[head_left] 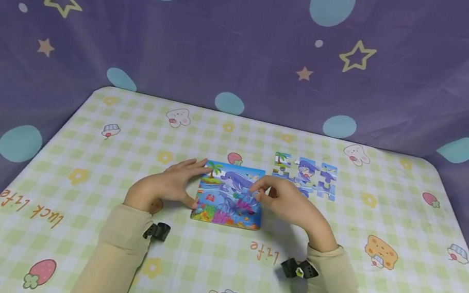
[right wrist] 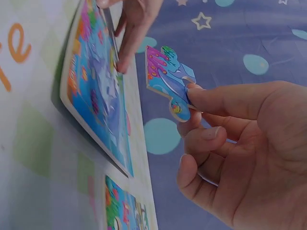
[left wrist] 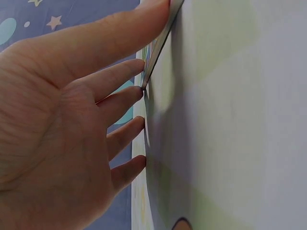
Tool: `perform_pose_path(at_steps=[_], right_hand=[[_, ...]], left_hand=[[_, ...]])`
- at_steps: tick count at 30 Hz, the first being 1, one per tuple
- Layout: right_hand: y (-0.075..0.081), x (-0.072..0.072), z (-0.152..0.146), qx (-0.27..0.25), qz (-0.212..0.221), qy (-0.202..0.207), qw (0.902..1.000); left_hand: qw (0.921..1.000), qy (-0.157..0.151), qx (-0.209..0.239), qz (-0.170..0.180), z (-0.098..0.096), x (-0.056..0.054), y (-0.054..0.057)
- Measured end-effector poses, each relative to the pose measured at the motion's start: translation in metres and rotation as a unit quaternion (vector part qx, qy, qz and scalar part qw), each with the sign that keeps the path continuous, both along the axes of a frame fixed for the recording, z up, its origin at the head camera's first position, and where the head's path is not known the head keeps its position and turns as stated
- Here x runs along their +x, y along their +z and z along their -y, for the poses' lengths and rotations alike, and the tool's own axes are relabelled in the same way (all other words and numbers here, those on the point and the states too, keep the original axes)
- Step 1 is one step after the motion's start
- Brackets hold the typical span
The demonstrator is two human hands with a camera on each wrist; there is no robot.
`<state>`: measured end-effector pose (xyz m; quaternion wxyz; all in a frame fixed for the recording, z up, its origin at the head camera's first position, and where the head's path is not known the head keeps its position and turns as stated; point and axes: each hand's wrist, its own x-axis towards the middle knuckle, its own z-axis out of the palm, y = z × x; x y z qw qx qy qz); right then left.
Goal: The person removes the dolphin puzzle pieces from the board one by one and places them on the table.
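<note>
A flat dolphin picture board (head_left: 212, 205) with a palm tree and coral lies on the table. My left hand (head_left: 164, 184) is at its left side, with the thumb and a fingertip at the edge. The left wrist view shows that hand's fingers (left wrist: 122, 103) spread and nearly straight. Above the board's right part, my right hand (head_left: 292, 206) pinches a jigsaw piece (right wrist: 160, 76) between thumb and fingers. Pink coral and part of a blue dolphin are printed on the piece. Its remaining fingers curl loosely.
Several jigsaw pieces (head_left: 328, 176) with palm and dolphin prints lie behind and to the right of the board, some partly hidden by my right hand. A checked cloth (head_left: 109, 161) covers the table. Purple fabric (head_left: 249, 65) hangs along the far edge.
</note>
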<state>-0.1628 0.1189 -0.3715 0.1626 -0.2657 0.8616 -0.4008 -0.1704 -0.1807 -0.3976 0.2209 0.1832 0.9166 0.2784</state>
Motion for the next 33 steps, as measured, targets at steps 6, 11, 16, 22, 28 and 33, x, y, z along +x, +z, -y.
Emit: perform_pose_path(at_steps=[6,11,16,22,28,33], right_hand=[[0.004,-0.003,-0.011,-0.01,0.004,-0.009,0.9999],[0.007,-0.007,-0.02,-0.009,-0.001,-0.019,0.9998],[0.007,-0.011,-0.03,-0.006,-0.012,-0.028,0.9995],[0.01,-0.012,-0.041,-0.008,-0.009,-0.043,0.999],[0.011,-0.014,-0.05,-0.001,-0.024,-0.051,0.9984],[0.011,-0.016,-0.057,0.013,-0.023,-0.062,0.9977]], left_hand=[[1.0,0.001,0.001,-0.002,0.0,0.0,0.0],[1.0,0.001,0.001,-0.001,0.0,0.0,0.001],[1.0,-0.001,0.003,-0.002,0.001,0.0,0.0],[1.0,0.0,0.002,0.0,0.001,0.0,-0.001],[1.0,-0.002,0.0,-0.001,0.001,0.0,-0.001],[1.0,-0.004,0.001,-0.002,0.001,0.0,0.0]])
